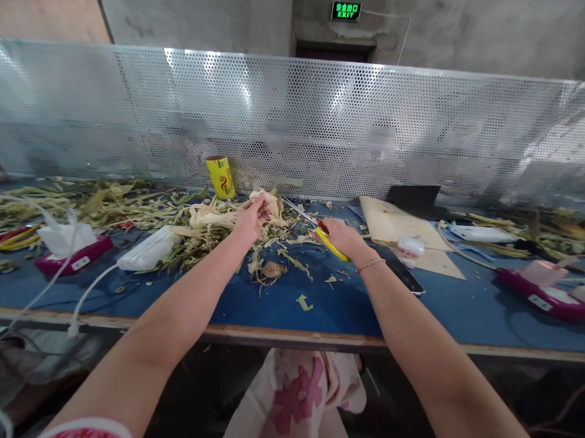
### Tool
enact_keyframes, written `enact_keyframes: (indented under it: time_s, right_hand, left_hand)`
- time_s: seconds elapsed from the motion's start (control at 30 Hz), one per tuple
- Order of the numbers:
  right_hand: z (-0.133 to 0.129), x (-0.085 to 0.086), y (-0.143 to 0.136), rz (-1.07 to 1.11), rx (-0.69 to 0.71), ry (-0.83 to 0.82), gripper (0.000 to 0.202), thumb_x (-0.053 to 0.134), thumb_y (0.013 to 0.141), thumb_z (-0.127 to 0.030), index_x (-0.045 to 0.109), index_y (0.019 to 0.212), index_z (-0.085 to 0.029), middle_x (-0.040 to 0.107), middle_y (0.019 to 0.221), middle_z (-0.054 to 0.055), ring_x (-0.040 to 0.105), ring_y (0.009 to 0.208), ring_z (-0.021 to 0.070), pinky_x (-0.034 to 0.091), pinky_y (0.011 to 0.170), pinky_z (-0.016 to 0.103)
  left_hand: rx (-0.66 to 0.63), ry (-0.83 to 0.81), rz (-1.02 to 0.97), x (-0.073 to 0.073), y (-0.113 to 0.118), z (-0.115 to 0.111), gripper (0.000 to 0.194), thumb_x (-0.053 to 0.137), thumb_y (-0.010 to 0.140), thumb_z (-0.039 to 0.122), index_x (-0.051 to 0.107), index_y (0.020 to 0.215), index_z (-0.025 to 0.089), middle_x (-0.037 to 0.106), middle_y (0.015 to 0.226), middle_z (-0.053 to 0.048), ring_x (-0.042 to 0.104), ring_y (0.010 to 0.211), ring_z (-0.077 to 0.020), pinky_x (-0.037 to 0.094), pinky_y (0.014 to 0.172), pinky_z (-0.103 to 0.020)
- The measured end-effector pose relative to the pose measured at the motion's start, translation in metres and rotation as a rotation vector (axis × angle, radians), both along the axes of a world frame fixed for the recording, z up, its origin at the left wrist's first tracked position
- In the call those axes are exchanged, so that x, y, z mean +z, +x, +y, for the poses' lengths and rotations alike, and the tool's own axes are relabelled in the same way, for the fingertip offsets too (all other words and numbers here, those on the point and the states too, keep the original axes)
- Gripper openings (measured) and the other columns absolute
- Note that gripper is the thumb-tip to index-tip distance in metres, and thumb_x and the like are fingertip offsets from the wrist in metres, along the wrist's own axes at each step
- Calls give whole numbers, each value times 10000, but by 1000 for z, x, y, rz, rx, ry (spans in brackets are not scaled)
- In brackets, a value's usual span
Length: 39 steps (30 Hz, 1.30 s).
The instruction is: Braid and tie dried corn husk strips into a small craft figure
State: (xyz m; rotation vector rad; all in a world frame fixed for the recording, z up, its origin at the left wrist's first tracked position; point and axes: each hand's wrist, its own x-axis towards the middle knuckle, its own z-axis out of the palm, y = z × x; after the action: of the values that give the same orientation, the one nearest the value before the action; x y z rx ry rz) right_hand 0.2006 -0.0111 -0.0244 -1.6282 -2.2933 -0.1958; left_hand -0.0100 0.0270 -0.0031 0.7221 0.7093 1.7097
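Note:
My left hand point(254, 215) is closed, fingers pinched on a pale dried plant piece point(274, 204) with a papery look. My right hand point(342, 237) grips scissors point(331, 243) by their yellow and red handles. Their metal blades point left toward the plant piece, and the tips end near it. Beneath and left of my left hand lies a heap of dried plant scraps point(195, 242), with pale strips on top. A round brown lump point(273, 270) with thin stringy bits rests on the blue table point(266, 310) closer to me.
A yellow cardboard tube point(220, 177) stands tilted by the perforated metal screen point(299, 119). On the left are a white power bank point(147, 247), a purple power strip point(73, 255) and red-yellow scissors point(5, 240). A dark phone point(403, 272) and brown paper point(397, 223) lie to the right.

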Motion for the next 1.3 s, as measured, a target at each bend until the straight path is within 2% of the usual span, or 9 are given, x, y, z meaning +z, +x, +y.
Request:
enact_keyframes:
  time_s: [0.2, 0.43, 0.57, 1.3]
  right_hand:
    - [0, 0, -2, -36, 5, -32, 465, 335, 803, -603, 517, 843, -177, 613, 908, 93, 569, 793, 190, 342, 587, 248]
    - [1, 2, -2, 20, -30, -25, 452, 380, 774, -602, 562, 762, -189, 617, 797, 65, 544, 663, 155, 307, 524, 228]
    - [1, 2, -2, 23, -30, -4, 460, 377, 771, -603, 582, 740, -193, 618, 777, 61, 545, 663, 154, 300, 520, 226]
    - [0, 2, -2, 20, -14, 27, 440, 390, 771, -585, 583, 711, -194, 616, 748, 56, 534, 634, 148, 292, 521, 230]
  left_hand:
    - [-12, 55, 63, -4, -1, 4, 173, 692, 633, 193, 552, 565, 117, 554, 477, 21, 480, 409, -30, 424, 472, -156]
    - [-34, 110, 87, -7, -2, 7, 141, 680, 641, 163, 567, 575, 111, 539, 473, 18, 477, 428, -36, 404, 466, -164]
    - [-44, 127, 82, -6, -1, 5, 144, 680, 641, 156, 563, 569, 114, 532, 469, 26, 472, 431, -31, 401, 465, -158]
    - [-62, 86, 37, -2, 4, -1, 147, 636, 684, 129, 559, 559, 120, 550, 483, 18, 492, 443, -33, 417, 494, -158]
